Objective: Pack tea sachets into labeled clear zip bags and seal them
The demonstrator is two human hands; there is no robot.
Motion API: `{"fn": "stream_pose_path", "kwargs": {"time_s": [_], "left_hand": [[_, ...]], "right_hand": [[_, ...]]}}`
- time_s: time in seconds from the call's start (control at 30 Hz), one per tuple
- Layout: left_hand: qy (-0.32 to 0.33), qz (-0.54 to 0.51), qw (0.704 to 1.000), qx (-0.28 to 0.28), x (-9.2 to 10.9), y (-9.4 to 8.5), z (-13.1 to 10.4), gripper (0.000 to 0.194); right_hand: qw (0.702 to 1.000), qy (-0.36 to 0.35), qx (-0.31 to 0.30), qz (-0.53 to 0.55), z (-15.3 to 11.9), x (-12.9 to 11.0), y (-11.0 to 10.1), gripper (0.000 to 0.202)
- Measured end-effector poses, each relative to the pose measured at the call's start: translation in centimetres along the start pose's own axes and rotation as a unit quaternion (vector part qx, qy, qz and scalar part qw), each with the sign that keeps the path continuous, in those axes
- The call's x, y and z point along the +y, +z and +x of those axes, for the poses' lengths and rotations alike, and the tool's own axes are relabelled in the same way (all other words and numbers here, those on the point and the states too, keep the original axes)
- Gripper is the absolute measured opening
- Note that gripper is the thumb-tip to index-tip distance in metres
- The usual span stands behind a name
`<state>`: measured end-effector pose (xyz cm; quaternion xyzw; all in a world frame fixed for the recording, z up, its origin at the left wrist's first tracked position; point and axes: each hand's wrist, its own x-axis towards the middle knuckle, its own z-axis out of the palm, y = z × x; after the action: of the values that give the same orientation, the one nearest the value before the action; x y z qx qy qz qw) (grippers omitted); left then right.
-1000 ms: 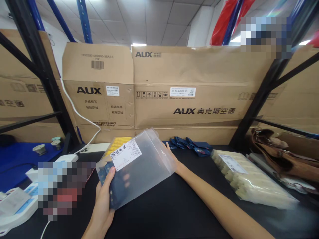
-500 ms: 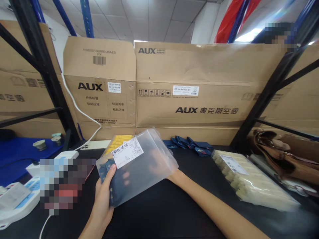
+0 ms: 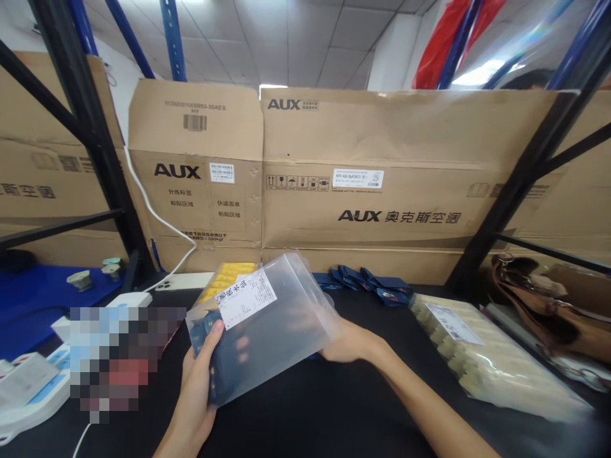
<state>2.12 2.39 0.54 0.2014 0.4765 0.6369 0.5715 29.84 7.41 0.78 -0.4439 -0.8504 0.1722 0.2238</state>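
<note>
A frosted plastic bag (image 3: pixel 281 324) with a white printed label is held tilted above the black table. My left hand (image 3: pixel 200 369) is closed round its lower left end, thumb on the front; some fingertips show dimly through the film. Small dark blue packets (image 3: pixel 205 327) lie inside at that end. My right hand (image 3: pixel 351 340) is at the bag's right, flapped end. Its fingers are partly inside or behind the film, blurred, and I cannot make out what they hold. More blue packets (image 3: pixel 367 280) lie on the table behind the bag.
At right lies a clear pack of cream-coloured packets (image 3: pixel 491 356), with a brown leather bag (image 3: pixel 539 305) beyond it. Yellow packets (image 3: pixel 229 280) sit behind the held bag. At left are a white power strip (image 3: pixel 35 407) and a cable. Cardboard (image 3: pixel 405 152) walls the back.
My right hand has drawn back to the right, so more of it shows outside the bag. My left hand still holds the bag in nearly the same place. The view has shifted slightly.
</note>
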Motion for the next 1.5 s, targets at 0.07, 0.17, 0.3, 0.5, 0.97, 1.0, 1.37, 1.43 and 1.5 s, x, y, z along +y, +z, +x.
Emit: {"fn": "stream_pose_path", "kwargs": {"time_s": [0.07, 0.17, 0.3, 0.5, 0.97, 1.0, 1.37, 1.43, 1.5], "left_hand": [[0.009, 0.004, 1.0, 0.0, -0.1, 0.1, -0.2, 0.039], [0.015, 0.008, 1.0, 0.002, -0.2, 0.0, -0.2, 0.036], [0.012, 0.01, 1.0, -0.002, -0.3, -0.3, 0.3, 0.035], [0.022, 0.017, 1.0, -0.001, -0.7, -0.6, 0.7, 0.044], [0.074, 0.051, 0.995, 0.045, -0.8, -0.3, 0.8, 0.048], [0.064, 0.048, 0.996, 0.04, -0.9, -0.4, 0.8, 0.047], [0.037, 0.039, 0.998, 0.035, -1.0, -0.4, 1.1, 0.043], [0.038, 0.036, 0.998, 0.037, -0.9, -0.3, 0.9, 0.044], [0.037, 0.029, 0.998, 0.039, -0.8, -0.2, 0.8, 0.044]], "right_hand": [[0.998, 0.018, -0.034, -0.054, -0.9, 0.0, 0.3, 0.041], [0.991, 0.051, -0.047, -0.115, -1.3, -0.1, 0.6, 0.05], [0.986, 0.07, -0.022, -0.151, -0.4, -0.3, -0.9, 0.049], [0.906, 0.055, 0.295, 0.299, 0.9, -1.2, -4.1, 0.039], [0.867, -0.059, 0.266, 0.417, 0.1, -2.0, -5.1, 0.057], [0.872, -0.061, 0.268, 0.405, 0.0, -1.6, -5.3, 0.057], [0.834, 0.024, 0.158, 0.527, -0.1, -1.9, -4.7, 0.061], [0.812, 0.013, 0.148, 0.564, -0.3, -2.2, -4.7, 0.062], [0.79, -0.022, 0.155, 0.592, -0.4, -2.3, -4.6, 0.064]]}}
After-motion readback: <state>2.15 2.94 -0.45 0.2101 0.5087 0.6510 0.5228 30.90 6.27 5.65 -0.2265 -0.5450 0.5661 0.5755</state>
